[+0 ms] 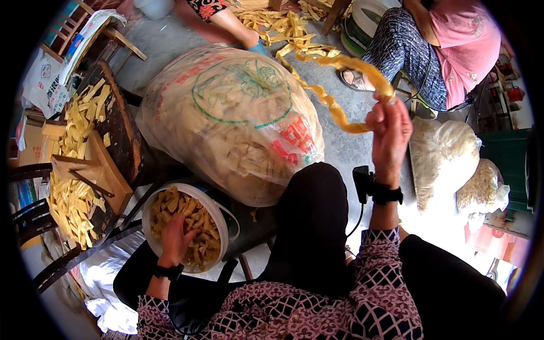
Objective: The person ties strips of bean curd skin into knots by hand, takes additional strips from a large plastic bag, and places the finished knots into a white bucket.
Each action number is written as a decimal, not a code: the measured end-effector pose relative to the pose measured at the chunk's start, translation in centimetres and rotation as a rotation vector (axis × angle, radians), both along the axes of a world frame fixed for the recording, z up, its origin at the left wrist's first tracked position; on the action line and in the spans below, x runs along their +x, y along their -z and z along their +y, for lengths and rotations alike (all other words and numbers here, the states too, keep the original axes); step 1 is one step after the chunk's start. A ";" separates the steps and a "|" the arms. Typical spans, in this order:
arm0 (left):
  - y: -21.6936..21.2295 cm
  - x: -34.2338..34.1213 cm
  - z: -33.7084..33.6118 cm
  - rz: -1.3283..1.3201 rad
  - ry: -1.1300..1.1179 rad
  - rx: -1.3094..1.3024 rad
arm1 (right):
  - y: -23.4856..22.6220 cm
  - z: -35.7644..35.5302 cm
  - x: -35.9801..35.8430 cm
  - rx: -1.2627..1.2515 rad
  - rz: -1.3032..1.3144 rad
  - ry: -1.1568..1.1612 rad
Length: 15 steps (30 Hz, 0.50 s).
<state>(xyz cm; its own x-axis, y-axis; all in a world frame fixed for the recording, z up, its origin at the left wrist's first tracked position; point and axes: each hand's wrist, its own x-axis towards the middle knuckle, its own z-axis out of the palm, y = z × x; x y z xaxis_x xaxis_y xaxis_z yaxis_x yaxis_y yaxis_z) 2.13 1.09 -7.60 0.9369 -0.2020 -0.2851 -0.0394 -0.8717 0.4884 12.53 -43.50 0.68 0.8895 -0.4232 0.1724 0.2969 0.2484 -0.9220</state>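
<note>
My right hand is raised and closed, its fingers pinching a long, twisted yellow strip. One length arcs above the hand and another hangs below it. Both run back toward a heap of similar yellow strips on the floor. My left hand rests in a white bucket on many short yellow-brown pieces. Its thumb stands apart from the fingers, whose tips are partly hidden among the pieces. Black bands circle both wrists.
A big, full plastic sack bulges in front of me. Cut yellow pieces cover a dark wooden table at left, beside a wooden board device. Two clear bags stand at right. Another person sits at far right; a leg shows ahead.
</note>
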 end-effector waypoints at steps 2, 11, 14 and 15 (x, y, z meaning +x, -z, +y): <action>-0.4 0.2 0.1 0.011 0.004 -0.022 | -3.7 0.9 -0.8 -0.035 -0.108 0.001; -2.9 -0.8 0.4 -0.013 -0.079 -0.050 | -14.7 4.2 -4.8 -0.044 -0.503 -0.311; -3.7 -0.8 -0.5 -0.016 -0.135 -0.232 | -15.2 6.0 -5.0 -0.061 -0.480 -0.263; -3.8 -1.1 -0.3 -0.010 -0.136 -0.247 | -14.8 6.6 -4.7 -0.057 -0.426 -0.286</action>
